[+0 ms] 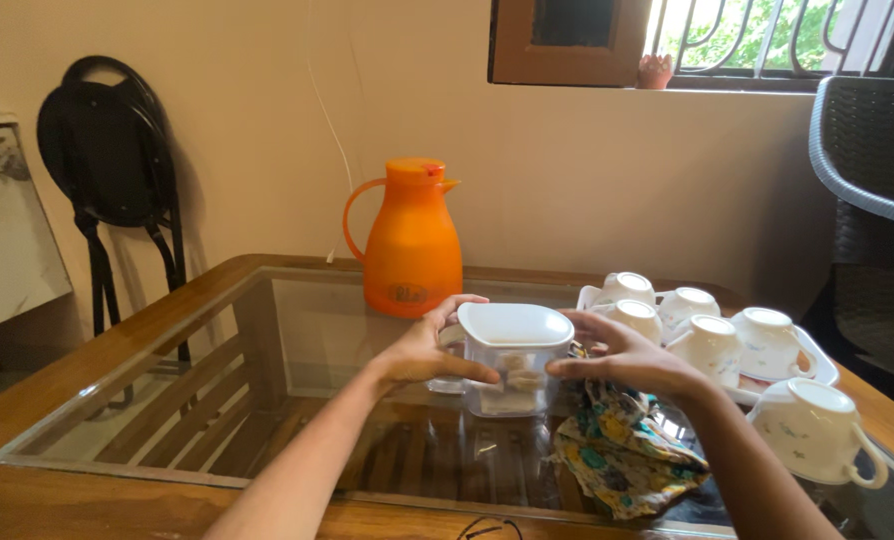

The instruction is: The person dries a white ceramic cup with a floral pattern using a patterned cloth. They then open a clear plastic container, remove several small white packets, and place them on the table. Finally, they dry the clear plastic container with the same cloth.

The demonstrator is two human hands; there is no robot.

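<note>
The left hand (422, 352) and right hand (622, 355) are reaching in from the near edge, each grip pressing flat against a side of the clear plastic container (507, 362) — it is standing on the glass surface (217, 400), white lid (513, 324) on. It is looking light, rigid and rather slick, so the side walls below the lid seem the safest hold. Behind it an orange jug (411, 240) is standing; rightward, a patterned cloth (622, 455) and upturned white cups (767, 345) are lying.

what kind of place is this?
Likely a home dining or sitting room: a glass-topped wooden table with an orange thermos jug, a tray of upturned white teacups, and a barred window above.
</note>
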